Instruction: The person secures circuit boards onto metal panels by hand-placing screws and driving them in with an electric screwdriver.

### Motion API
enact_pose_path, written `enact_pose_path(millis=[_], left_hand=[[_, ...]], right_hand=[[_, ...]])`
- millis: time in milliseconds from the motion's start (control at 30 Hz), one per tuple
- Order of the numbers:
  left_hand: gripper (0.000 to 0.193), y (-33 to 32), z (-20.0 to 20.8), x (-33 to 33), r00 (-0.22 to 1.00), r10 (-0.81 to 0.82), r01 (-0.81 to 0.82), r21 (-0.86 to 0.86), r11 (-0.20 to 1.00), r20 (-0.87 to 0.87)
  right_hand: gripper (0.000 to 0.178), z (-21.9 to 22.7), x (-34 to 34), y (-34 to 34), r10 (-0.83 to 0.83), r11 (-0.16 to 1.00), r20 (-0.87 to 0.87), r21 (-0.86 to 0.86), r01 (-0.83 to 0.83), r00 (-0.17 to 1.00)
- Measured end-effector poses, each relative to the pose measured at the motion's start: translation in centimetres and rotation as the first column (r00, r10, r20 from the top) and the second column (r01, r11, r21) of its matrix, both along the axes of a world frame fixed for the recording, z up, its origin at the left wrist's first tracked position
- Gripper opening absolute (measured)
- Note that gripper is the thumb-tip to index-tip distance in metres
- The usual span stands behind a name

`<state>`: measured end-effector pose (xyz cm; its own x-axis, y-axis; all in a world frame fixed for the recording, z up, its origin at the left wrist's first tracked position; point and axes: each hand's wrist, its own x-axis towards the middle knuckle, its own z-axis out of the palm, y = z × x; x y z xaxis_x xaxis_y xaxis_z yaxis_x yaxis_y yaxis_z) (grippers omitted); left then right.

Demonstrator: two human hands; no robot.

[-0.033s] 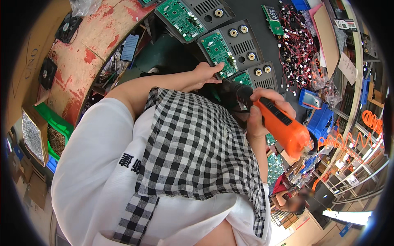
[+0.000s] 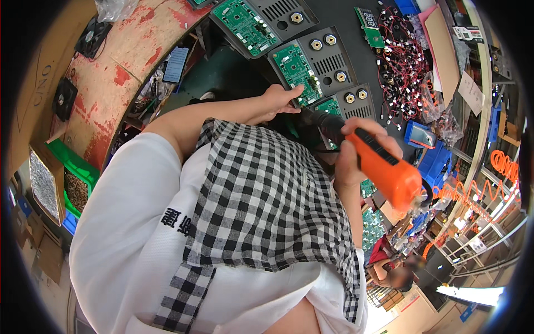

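My right hand (image 2: pixel 356 150) is wrapped round an orange electric screwdriver (image 2: pixel 395 178) with a black nose, which slants toward the boards. Its tip reaches close to my left fingers; the exact contact point is hidden. My left hand (image 2: pixel 282 100) pinches the near edge of a grey panel (image 2: pixel 334 58) carrying a green circuit board (image 2: pixel 293 67), thumb on top and fingers toward the underside. That panel has brass-coloured round fittings and slots. A similar panel (image 2: pixel 281 14) lies beyond it, and another panel (image 2: pixel 361 106) lies to its right, partly covered by the screwdriver and hand.
Small wired parts (image 2: pixel 403 67) with red and black leads are heaped on the dark bench at the right. Blue bins (image 2: pixel 434 164) stand nearby. On the left are a worn red-and-tan table (image 2: pixel 119 72), black fans (image 2: pixel 65 99) and a green bin (image 2: pixel 78 167). Another person sits far right.
The rear end of the orange screwdriver has risen slightly in the picture, with my right hand tilting along. My left hand and the panels stay put.
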<state>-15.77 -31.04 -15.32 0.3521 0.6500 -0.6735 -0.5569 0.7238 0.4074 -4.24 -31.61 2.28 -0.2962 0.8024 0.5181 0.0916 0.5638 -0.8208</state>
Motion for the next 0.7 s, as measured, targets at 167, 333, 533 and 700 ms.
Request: enact_pose_path(millis=[167,333,533,700], left_hand=[[0.039,0.5,0.0,0.5,0.999,-0.045,0.045,0.024,0.999,-0.016],[0.038,0.3,1.4,0.6,0.999,-0.054,0.054,0.035,0.998,-0.001],[0.037,-0.5,1.6,0.7,0.998,-0.065,0.065,0.02,0.998,0.0],[0.039,-0.5,1.1,0.6,0.998,-0.058,0.058,0.022,0.998,0.002]], right_hand=[[0.041,0.0,0.6,1.1,-0.224,0.966,-0.144,-0.163,0.2,0.964],[0.073,1.1,2.2,1.7,-0.135,0.926,-0.41,-0.375,-0.032,0.902],[0.067,1.3,2.6,1.1,-0.177,0.895,-0.455,-0.443,-0.049,0.872],[0.053,0.6,2.3,0.8,-0.206,0.913,-0.502,-0.407,-0.02,0.84]])
